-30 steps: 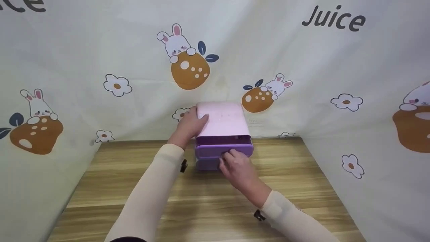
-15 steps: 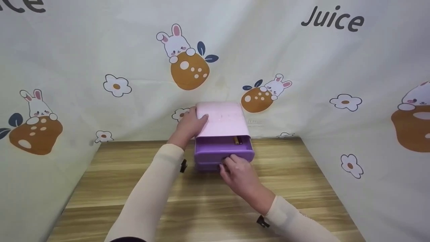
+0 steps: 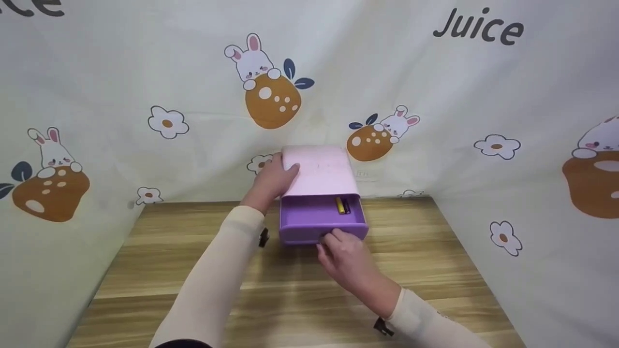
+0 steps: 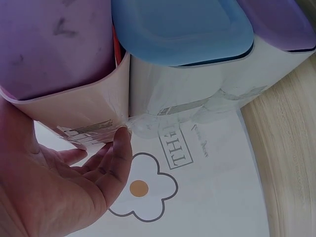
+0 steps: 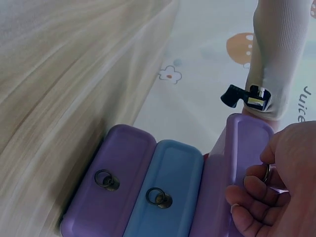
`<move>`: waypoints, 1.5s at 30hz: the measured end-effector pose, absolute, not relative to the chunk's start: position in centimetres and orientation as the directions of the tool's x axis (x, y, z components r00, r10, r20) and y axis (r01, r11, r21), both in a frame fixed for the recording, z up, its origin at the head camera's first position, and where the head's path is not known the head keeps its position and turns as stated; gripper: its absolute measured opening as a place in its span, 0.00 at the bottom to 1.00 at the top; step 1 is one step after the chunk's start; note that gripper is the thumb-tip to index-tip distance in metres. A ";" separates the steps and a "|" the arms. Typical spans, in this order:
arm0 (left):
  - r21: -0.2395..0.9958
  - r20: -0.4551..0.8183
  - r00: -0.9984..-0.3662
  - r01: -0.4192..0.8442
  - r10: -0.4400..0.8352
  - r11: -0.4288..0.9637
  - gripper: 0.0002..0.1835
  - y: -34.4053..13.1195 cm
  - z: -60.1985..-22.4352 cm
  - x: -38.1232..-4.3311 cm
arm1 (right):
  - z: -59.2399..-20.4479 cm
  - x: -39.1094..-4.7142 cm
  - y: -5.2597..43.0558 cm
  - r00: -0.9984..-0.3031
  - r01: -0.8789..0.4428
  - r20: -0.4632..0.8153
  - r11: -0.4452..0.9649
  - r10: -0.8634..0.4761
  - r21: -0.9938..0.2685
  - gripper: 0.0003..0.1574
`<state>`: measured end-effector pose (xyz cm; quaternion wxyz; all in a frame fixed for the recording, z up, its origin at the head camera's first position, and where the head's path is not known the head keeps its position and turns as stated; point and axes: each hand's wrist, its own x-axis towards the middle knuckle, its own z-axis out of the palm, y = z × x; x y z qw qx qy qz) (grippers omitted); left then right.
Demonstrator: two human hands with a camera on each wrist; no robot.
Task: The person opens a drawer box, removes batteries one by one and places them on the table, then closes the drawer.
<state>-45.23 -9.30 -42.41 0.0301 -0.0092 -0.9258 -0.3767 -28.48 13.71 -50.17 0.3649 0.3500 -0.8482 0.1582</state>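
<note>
Curled fingers of the right hand pinch the metal ring fronting a purple drawer, which stands partly out of its pink casing. A yellow cylinder lies inside, toward the right. The left hand rests on the casing, fingers loosely bent along its side, thumb on top; a blue drawer sits below.

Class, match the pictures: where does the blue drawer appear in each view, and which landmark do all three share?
Head: cannot be made out; the open purple drawer sits at centre.
Left wrist: blue drawer at the top, just right of centre.
Right wrist: bottom centre, ring handle on its front.
Shared landmark: flower-print cloth.
</note>
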 end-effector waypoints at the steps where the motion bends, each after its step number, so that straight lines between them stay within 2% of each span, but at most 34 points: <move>1: 0.696 0.065 -0.998 0.042 -0.004 0.717 0.46 -9.3 -42.4 -45.3 | -50.2 -28.4 13.8 -0.491 -0.708 0.728 0.706 -0.479 -0.014 0.10; 11: 0.686 0.074 -0.997 0.052 0.002 0.726 0.47 -9.4 -42.4 -45.2 | -50.1 -27.1 14.1 -0.551 -0.688 0.681 0.724 -0.482 -0.044 0.07; 20: 0.688 0.074 -0.997 0.060 0.013 0.724 0.47 -9.4 -42.5 -45.2 | -50.6 -26.4 14.3 -0.517 -0.702 0.703 0.712 -0.487 -0.023 0.09; 27: 0.694 0.065 -0.998 0.049 0.006 0.718 0.47 -9.4 -42.5 -45.2 | -50.7 -26.0 14.4 -0.535 -0.704 0.697 0.708 -0.477 -0.056 0.09; 34: 0.696 0.055 -0.998 0.043 0.007 0.717 0.47 -9.5 -42.4 -45.3 | -50.7 -25.7 14.3 -0.504 -0.720 0.716 0.693 -0.484 -0.038 0.10; 41: 0.694 0.066 -0.998 0.054 0.011 0.718 0.47 -9.5 -42.4 -45.2 | -50.9 -25.4 14.4 -0.538 -0.709 0.693 0.702 -0.479 -0.065 0.07; 45: 0.694 0.069 -0.998 0.055 0.010 0.717 0.47 -9.5 -42.4 -45.1 | -51.1 -25.4 14.5 -0.522 -0.718 0.705 0.694 -0.480 -0.059 0.09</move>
